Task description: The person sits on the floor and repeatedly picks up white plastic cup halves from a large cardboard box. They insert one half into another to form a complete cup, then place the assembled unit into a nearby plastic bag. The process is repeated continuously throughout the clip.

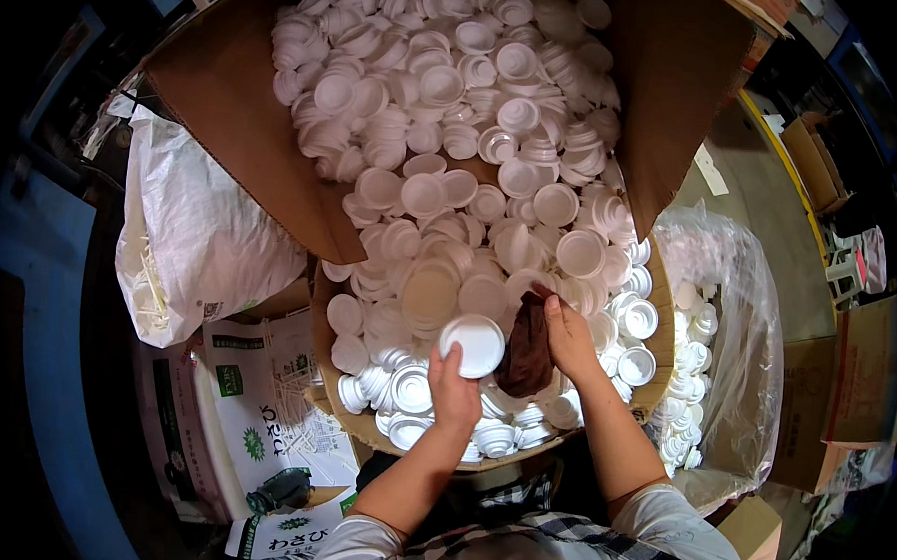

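Note:
A round white plastic lid (474,345) with a raised rim is gripped at its lower left edge by my left hand (454,392). Bunched in my right hand (570,337) is a dark brown cloth (525,355), which hangs down just right of the lid. Whether cloth and lid touch, I cannot tell. Both hands are over a large open cardboard box (243,166), heaped with similar white lids (441,85), some nested in stacks. One lid in the pile, left of centre, looks yellowish (430,297).
Left of the box stand a white woven sack (196,224) and a printed carton (240,346) with thin white plastic pieces beside it. On the right, a clear plastic bag (731,332) holds more white lids. Brown cartons (860,368) stand farther right.

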Demonstrator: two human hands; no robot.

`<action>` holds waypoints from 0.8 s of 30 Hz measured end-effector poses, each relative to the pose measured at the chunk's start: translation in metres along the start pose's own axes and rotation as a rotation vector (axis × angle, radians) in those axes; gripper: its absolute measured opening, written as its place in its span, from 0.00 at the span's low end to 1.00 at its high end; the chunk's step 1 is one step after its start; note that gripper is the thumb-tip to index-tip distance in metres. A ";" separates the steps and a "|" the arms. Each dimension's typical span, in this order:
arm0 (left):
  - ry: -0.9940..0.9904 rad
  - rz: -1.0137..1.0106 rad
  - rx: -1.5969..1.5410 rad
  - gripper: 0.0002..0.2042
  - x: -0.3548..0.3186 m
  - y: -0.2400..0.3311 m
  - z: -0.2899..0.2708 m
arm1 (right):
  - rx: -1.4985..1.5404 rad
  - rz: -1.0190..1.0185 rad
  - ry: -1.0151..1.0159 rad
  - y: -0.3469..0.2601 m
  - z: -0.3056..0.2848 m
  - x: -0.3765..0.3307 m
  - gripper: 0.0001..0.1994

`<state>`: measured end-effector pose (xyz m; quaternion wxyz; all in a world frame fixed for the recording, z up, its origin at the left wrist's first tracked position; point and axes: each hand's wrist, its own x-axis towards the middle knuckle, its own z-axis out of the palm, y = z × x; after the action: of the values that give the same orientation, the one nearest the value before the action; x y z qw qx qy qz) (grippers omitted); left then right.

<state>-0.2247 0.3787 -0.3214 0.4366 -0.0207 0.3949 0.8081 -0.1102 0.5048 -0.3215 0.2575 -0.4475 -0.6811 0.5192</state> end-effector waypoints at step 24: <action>-0.311 -0.323 -0.355 0.24 0.003 0.031 -0.004 | -0.149 -0.263 0.571 0.028 -0.012 0.044 0.22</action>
<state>-0.2500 0.3690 -0.3064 0.6046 -0.0351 0.1672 0.7780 -0.1117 0.5503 -0.3488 0.4697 -0.5009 -0.6694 0.2835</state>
